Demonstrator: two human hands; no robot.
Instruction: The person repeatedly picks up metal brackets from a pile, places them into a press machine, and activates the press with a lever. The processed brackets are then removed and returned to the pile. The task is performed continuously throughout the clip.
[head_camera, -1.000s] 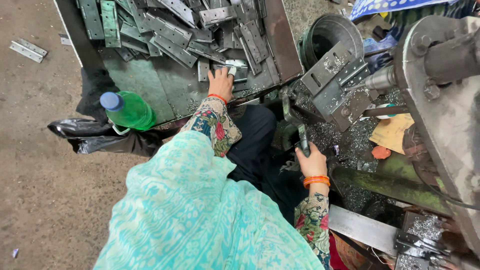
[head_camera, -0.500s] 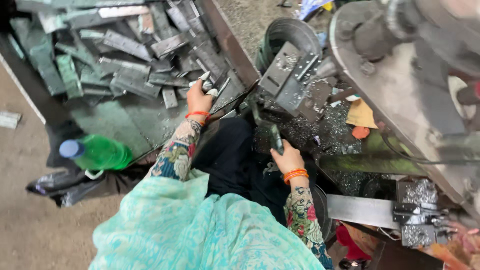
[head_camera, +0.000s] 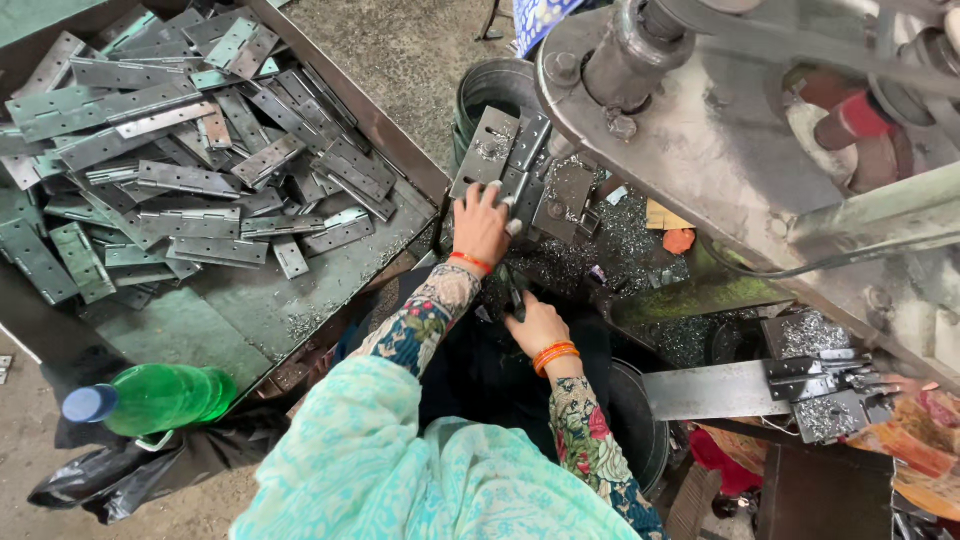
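Far left: green bottle (head_camera: 160, 398) lying beside a metal tray (head_camera: 240, 320) heaped with grey hinge plates (head_camera: 190, 180). At centre: left hand (head_camera: 482, 226), fingers spread, pressing flat on a hinge plate (head_camera: 497, 152) at the press machine (head_camera: 720, 150). Just below: right hand (head_camera: 535, 325) clenched around a dark lever handle (head_camera: 514, 290). Right: metal shavings (head_camera: 640, 240) strewn about.

You wear a light turquoise scarf (head_camera: 400, 480) with a fine pale pattern; it covers your shoulders and chest. Under it, your sleeves (head_camera: 425, 320) are dark blue with flowers in red, pink, green and cream. On your left hand (head_camera: 482, 225) there is a thin red-orange bangle at the wrist. On your right hand (head_camera: 535, 325) there are several orange bangles together.
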